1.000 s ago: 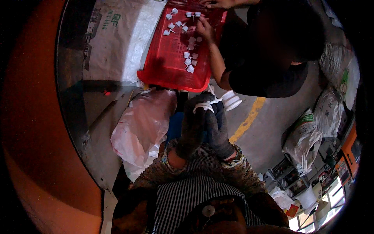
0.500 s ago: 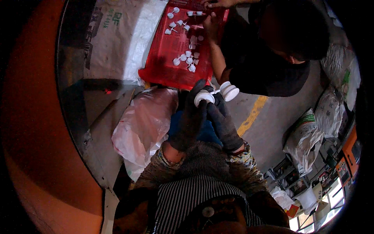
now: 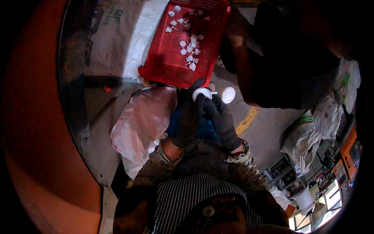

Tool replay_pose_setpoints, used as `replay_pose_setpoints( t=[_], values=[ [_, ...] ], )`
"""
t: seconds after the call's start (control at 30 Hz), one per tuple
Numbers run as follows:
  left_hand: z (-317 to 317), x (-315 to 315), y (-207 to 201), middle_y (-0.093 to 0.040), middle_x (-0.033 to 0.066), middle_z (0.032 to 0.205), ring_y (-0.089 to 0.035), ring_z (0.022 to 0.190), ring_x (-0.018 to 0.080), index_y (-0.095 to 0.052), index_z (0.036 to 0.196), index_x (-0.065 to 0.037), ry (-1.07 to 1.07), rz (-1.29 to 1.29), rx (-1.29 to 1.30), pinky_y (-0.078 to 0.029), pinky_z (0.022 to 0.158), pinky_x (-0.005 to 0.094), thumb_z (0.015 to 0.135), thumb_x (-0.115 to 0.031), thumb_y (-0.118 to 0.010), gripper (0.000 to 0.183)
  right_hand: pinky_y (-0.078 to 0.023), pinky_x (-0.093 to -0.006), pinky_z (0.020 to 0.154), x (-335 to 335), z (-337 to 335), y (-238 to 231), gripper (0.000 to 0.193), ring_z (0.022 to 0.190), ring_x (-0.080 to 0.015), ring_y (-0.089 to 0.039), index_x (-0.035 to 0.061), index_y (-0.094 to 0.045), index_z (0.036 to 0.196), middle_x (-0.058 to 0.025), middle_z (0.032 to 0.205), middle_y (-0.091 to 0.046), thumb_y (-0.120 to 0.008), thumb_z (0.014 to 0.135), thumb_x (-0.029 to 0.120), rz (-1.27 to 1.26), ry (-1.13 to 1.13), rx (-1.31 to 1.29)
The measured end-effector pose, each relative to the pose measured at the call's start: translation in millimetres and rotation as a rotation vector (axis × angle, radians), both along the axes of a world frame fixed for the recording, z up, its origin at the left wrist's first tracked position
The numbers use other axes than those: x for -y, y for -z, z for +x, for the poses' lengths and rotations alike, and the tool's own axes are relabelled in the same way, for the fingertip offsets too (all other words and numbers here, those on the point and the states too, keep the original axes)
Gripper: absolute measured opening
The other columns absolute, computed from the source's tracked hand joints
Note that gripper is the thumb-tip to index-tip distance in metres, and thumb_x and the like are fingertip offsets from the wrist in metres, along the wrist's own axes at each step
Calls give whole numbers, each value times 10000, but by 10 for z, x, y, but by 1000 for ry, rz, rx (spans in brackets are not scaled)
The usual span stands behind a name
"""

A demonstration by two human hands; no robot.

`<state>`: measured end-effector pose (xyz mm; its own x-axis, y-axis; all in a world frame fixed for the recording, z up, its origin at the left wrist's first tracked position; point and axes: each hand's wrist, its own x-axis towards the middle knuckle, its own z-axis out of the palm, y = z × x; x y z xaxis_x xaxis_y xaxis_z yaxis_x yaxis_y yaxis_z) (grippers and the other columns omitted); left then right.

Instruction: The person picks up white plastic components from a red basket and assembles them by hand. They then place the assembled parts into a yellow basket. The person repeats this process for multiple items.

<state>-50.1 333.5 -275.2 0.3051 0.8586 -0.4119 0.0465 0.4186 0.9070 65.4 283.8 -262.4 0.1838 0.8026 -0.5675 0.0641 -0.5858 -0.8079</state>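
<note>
L hand [image 3: 189,117] was closed on white twin-disc part [image 3: 228,95], nr side of red crate [image 3: 163,58]; R hand [image 3: 221,119] by its stem [image 3: 214,93], grip unclear. Step prob. 2-handed handling; next move likely called for steady hold.

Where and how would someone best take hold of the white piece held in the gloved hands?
Probably by the white piece's outer round end, coming from the person's right: it sticks out uncovered beyond the right hand, while the inner round end is partly covered by the left hand.
</note>
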Motion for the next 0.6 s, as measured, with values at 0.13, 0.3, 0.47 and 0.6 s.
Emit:
replay_pose_setpoints(
  t=[0.13,0.3,0.47,0.6],
  values=[
    [-285,-64,-131,-508,156,1265,-506,1155,240,-430,1346,-14,94,-38,-66,-386,1004,344,1015,-302,-428,438,-472,-339,836,65,103,-448,419,984,-266,-591,77,-594,1217,-141,1130,-595,-667,823,199,248,-521,686],
    [-476,341,-32,-467,169,1327,-489,1199,248,-411,1357,-18,0,-515,399,-388,1013,356,1008,-241,-454,417,-475,-356,829,-253,152,-1087,445,997,-303,-584,74,-619,1193,-133,1147,-600,-688,780,223,550,-444,762],
    [-574,640,82,-477,195,1317,-515,1175,295,-377,1357,16,312,597,-210,-413,998,377,973,-143,-480,428,-452,-449,886,-127,205,-1324,474,1054,-327,-568,101,-591,1225,-148,1200,-579,-674,789,267,652,-497,535],
    [-472,670,-357,-509,231,1253,-538,1130,342,-365,1347,64,335,532,-186,-443,969,401,917,-74,-519,477,-470,-441,867,-75,201,-1767,476,1046,-356,-561,70,-585,1235,-176,1194,-569,-665,799,243,661,-515,532]
  ],
)
